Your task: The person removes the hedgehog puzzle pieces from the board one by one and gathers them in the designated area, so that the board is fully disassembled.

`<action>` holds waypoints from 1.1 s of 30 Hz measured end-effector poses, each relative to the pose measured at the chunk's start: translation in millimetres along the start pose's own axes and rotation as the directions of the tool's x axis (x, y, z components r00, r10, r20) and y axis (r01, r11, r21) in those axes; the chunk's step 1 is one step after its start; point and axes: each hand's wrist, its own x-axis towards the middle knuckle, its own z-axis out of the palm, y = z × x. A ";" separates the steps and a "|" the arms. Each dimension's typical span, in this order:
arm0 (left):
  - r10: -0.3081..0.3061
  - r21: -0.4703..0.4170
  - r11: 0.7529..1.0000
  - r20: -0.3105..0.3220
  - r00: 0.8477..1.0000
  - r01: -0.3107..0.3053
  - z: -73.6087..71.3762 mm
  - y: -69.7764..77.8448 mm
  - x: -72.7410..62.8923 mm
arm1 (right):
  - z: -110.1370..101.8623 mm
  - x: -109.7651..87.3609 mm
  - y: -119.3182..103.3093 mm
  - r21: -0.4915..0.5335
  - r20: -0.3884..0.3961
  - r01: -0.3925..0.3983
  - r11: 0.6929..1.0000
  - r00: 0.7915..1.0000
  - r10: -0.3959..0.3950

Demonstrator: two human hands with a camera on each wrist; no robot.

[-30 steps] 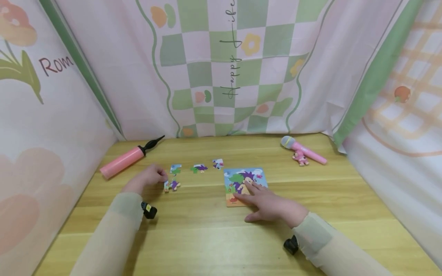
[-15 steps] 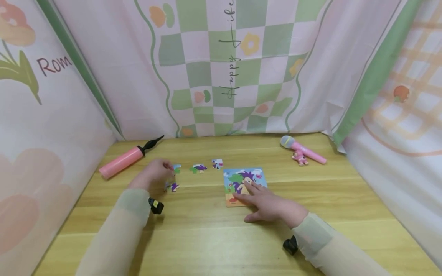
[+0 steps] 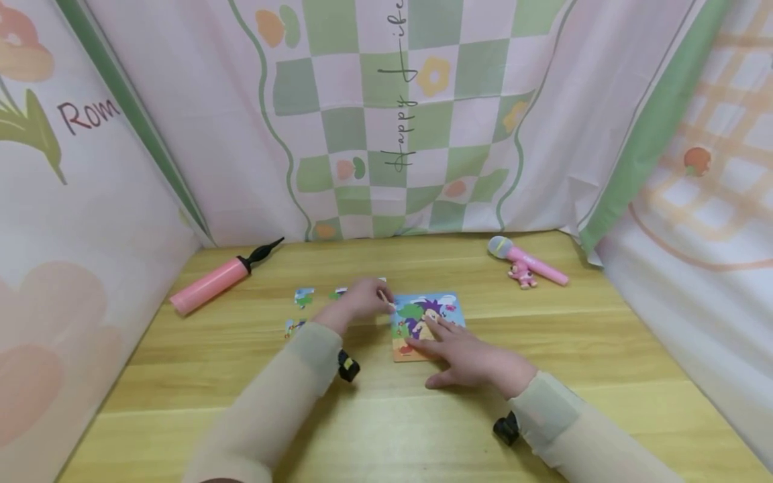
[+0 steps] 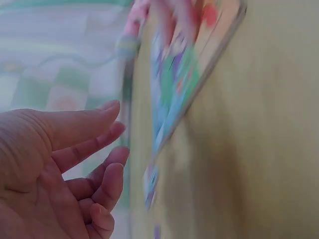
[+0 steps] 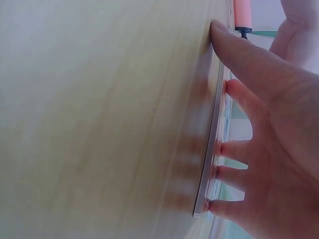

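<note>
A square jigsaw puzzle point(image 3: 400, 352) in a flat board lies mid-table, showing a purple-haired figure on blue and orange. My right hand point(image 3: 465, 355) rests on its lower right part with fingers spread, and the thumb touches the table beside the near edge. By the puzzle's upper left corner is my left hand point(image 3: 364, 300), its fingers loosely bent. In the left wrist view nothing shows between thumb and fingers. Behind and left of this hand lie loose puzzle pieces: one blue and green piece point(image 3: 304, 296), another piece point(image 3: 292, 327) partly covered by the wrist, and others mostly hidden.
At the back left lies a pink hand pump point(image 3: 211, 285) with a black nozzle. A pink toy microphone point(image 3: 534, 263) and a small pink figurine point(image 3: 522, 275) are at the back right. Printed curtains point(image 3: 344, 134) hang along the table's back and sides.
My left hand has moved right, away from the loose pieces on the left, to the puzzle's upper left corner. The right hand has stayed on the puzzle.
</note>
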 end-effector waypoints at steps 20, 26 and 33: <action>-0.062 0.162 0.985 -0.012 0.998 0.063 66.4 28.5 20.4 | -0.2 -1.2 2.7 -0.046 -0.023 0.069 0.997 0.997 -0.070; -0.079 0.150 0.986 -0.006 0.997 0.079 68.3 27.8 22.2 | 0.2 -4.3 1.5 -0.016 -0.034 0.053 0.998 0.998 -0.053; -0.083 0.181 0.980 -0.013 0.996 0.084 69.5 25.9 25.4 | 0.2 -11.5 1.1 0.006 -0.045 -0.005 1.000 0.999 0.005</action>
